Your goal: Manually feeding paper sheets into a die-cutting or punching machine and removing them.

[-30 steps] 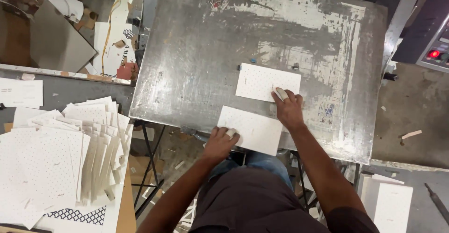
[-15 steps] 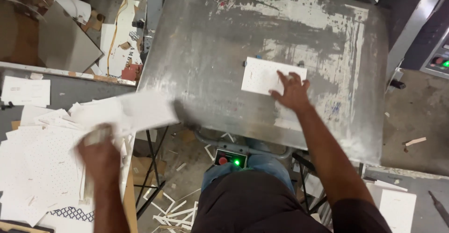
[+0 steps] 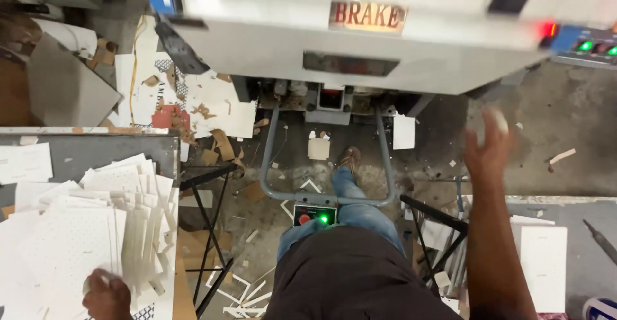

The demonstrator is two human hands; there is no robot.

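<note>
My left hand [image 3: 106, 294] rests at the bottom left on a fanned pile of white perforated card sheets [image 3: 71, 230], fingers curled; whether it grips a sheet is hidden. That pile lies on a grey side table [image 3: 116, 146]. My right hand [image 3: 488, 146] hangs in the air to the right, blurred, fingers apart, with nothing in it. It is below the front edge of the grey machine body [image 3: 360, 44] that fills the top of the view.
A small control box [image 3: 315, 216] with a red button and a lit green one sits at my knees, on a grey tube frame [image 3: 270, 159]. Card scraps [image 3: 212, 108] litter the floor. White sheets [image 3: 543, 259] lie on a table at right. Green lamps [image 3: 594, 47] glow top right.
The left hand carried a sheet to the pile and came to rest on it. The right hand left the sheet on the metal plate and swung out to the right. The plate is out of sight.
</note>
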